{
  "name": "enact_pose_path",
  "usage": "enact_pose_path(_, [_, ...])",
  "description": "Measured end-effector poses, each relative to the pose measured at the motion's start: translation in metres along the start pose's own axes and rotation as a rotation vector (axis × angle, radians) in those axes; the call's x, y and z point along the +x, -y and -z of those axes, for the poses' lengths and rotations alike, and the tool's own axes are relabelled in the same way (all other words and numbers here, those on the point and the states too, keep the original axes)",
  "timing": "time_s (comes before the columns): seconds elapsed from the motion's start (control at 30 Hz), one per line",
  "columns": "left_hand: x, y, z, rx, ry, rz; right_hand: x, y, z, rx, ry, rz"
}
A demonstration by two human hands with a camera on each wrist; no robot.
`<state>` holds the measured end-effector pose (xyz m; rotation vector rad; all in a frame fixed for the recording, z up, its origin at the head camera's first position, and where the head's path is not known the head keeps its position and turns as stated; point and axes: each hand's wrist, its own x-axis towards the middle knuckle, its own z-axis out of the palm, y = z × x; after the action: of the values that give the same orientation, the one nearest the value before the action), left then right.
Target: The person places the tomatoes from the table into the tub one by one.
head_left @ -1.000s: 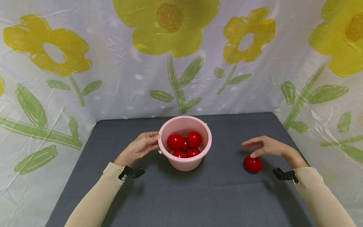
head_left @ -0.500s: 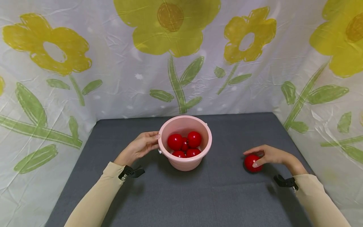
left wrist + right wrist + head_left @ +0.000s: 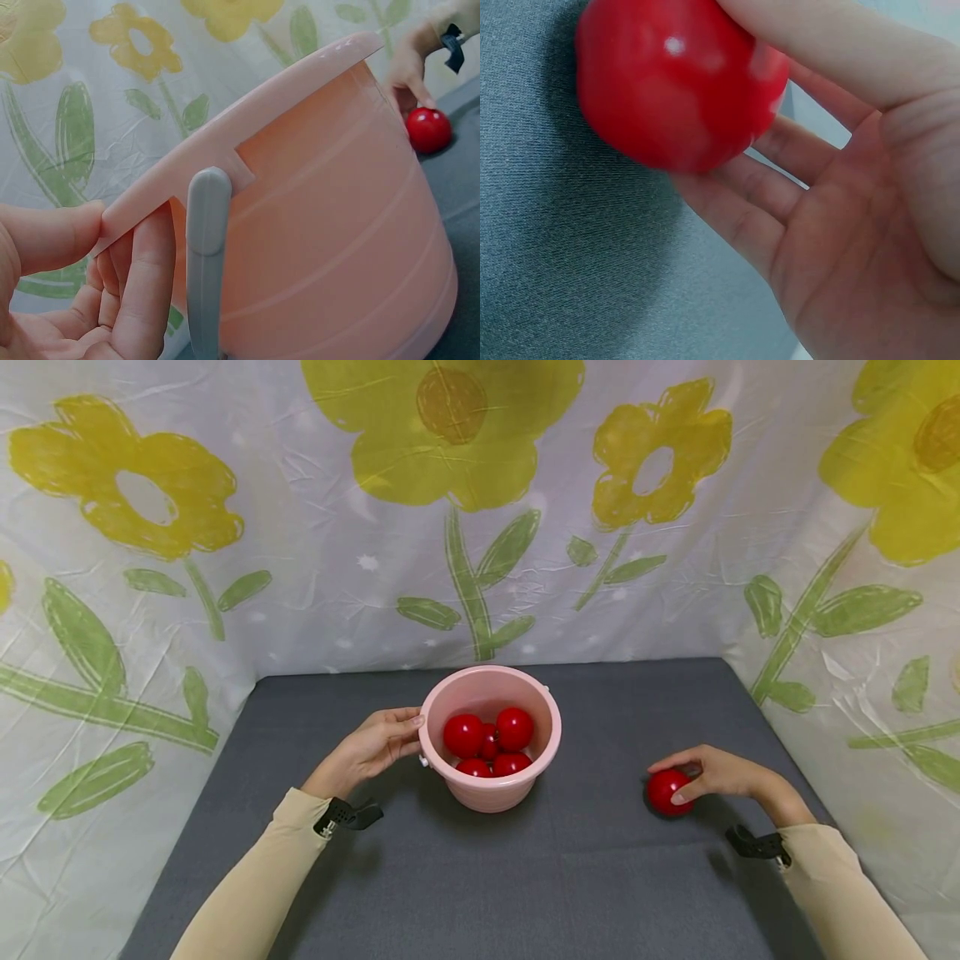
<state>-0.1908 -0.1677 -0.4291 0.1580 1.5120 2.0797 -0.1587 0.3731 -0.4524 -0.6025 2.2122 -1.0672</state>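
A pink bucket (image 3: 491, 795) stands upright on the dark grey cloth, with several glossy red tomatoes (image 3: 462, 736) inside. My left hand (image 3: 372, 747) pinches its rim at the left, thumb on the outer edge and fingers tucked beneath, as the left wrist view shows beside the pale grey handle (image 3: 208, 240). Off to the right, another red tomato (image 3: 675, 82) sits on the cloth. My right hand (image 3: 723, 774) grips this tomato from above, its thumb on the near side and its fingers around the far side.
The dark grey cloth (image 3: 420, 885) covers the table. A white curtain with yellow flowers (image 3: 322, 610) rises along the back and both sides. Each wrist carries a black strap (image 3: 348, 816).
My right hand has come down onto the lone tomato and its fingers have closed around it. The left hand and the bucket have stayed in place.
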Motion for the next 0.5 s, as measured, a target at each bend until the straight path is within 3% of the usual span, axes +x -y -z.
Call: enact_pose_path(0.5, [0.001,0.000,0.000,0.005,0.003,-0.005,0.002,0.007,0.011,-0.032,-0.043,-0.049])
